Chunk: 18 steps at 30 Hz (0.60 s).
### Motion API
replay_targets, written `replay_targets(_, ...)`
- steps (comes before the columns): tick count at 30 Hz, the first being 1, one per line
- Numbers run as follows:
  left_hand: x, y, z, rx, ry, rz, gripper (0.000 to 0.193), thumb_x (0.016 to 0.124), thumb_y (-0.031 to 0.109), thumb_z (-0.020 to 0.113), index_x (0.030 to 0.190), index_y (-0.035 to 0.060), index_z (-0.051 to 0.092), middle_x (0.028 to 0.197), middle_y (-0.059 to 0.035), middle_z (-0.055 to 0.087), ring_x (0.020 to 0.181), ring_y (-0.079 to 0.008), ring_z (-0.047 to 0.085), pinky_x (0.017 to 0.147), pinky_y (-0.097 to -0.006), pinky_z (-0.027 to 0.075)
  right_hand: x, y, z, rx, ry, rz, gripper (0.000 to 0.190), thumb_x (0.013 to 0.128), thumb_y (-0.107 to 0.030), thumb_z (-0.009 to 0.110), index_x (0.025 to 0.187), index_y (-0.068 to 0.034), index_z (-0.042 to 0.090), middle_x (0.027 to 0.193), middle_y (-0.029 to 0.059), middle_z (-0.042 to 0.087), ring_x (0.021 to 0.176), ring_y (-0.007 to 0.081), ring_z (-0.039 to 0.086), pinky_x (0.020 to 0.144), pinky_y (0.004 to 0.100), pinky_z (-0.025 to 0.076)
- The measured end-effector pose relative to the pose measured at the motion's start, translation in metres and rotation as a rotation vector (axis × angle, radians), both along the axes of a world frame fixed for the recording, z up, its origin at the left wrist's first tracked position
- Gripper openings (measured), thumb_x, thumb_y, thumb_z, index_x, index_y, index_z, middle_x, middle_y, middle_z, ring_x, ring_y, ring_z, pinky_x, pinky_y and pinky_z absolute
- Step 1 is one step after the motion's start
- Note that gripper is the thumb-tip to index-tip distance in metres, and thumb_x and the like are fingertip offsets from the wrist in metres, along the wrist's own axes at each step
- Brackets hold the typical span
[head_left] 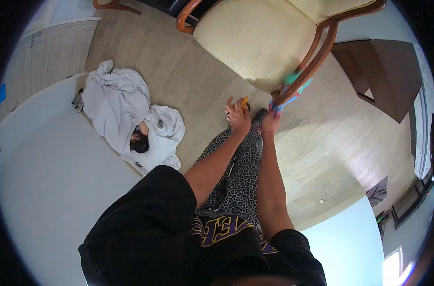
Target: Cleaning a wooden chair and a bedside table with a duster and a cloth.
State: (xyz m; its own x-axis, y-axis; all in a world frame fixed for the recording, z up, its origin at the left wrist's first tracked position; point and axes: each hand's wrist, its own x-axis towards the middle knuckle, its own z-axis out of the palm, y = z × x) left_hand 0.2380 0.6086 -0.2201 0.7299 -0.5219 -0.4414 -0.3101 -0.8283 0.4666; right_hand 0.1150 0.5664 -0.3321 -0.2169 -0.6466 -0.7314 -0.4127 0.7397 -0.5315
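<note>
Before me stands an armchair with a cream striped seat (252, 39) and a curved, polished wooden arm (311, 66). My right hand (270, 123) grips a multicoloured cloth (291, 78) at the front end of that arm. The cloth, green, blue and pink, is blurred and lies partly behind the wood. In my left hand (239, 118), just short of the seat's front corner, is a small yellow-orange item (244, 102), held between the fingers. Its exact kind is unclear. A dark ring is on one finger of this hand.
On the left, a person (140, 143) lies on the floor under a white blanket (117, 89), head on a white pillow (163, 150). A dark brown wooden piece of furniture (385, 75) stands right. Part of another wooden chair (118, 6) shows at top left. A small pale object (322, 201) lies on the floor.
</note>
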Motion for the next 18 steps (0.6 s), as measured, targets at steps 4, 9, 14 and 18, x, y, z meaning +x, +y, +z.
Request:
replay_targets(4, 0.004, 0.018, 0.006, -0.053, -0.055, -0.032, 0.042, 0.099, 0.018, 0.062, 0.140, 0.0146, 0.053, 0.155, -0.0184, 0.028, 0.129, -0.0435, 0.042, 0.099, -0.0614, 0.041, 0.004, -0.007, 0.025, 0.109, 0.112, 0.009, 0.042, 0.103, -0.037, 0.049, 0.098, 0.000, 0.066, 0.075, 0.0156, 0.068, 0.068, 0.0301, 0.068, 0.063, 0.0460, 0.052)
replay_targets(9, 0.018, 0.030, 0.016, -0.212, -0.032, -0.003, 0.045, 0.095, 0.009, 0.065, 0.139, 0.0105, 0.056, 0.152, -0.0215, 0.032, 0.128, -0.0398, 0.045, 0.105, -0.0508, 0.043, 0.009, -0.018, 0.057, -0.094, 0.057, 0.087, 0.047, 0.103, -0.041, 0.052, 0.115, 0.001, 0.068, 0.104, 0.0265, 0.073, 0.101, 0.0385, 0.071, 0.088, 0.0472, 0.052)
replay_targets(14, 0.088, -0.001, 0.029, -0.423, -0.351, -0.001, 0.063, 0.086, 0.009, 0.074, 0.143, 0.0075, 0.048, 0.150, -0.0259, 0.033, 0.133, -0.0454, 0.041, 0.108, -0.0532, 0.044, 0.005, -0.032, 0.071, -0.311, 0.046, -0.069, 0.043, 0.104, -0.038, 0.050, 0.106, 0.000, 0.070, 0.093, 0.0173, 0.075, 0.091, 0.0320, 0.072, 0.080, 0.0465, 0.052)
replay_targets(18, 0.199, -0.067, 0.046, -0.470, -0.505, -0.008, 0.076, 0.081, 0.012, 0.080, 0.146, 0.0029, 0.041, 0.148, -0.0282, 0.036, 0.137, -0.0468, 0.037, 0.110, -0.0581, 0.040, -0.040, -0.023, 0.072, -0.238, 0.026, -0.052, 0.034, 0.105, -0.028, 0.051, 0.114, -0.001, 0.068, 0.089, 0.0180, 0.074, 0.083, 0.0306, 0.072, 0.075, 0.0439, 0.053)
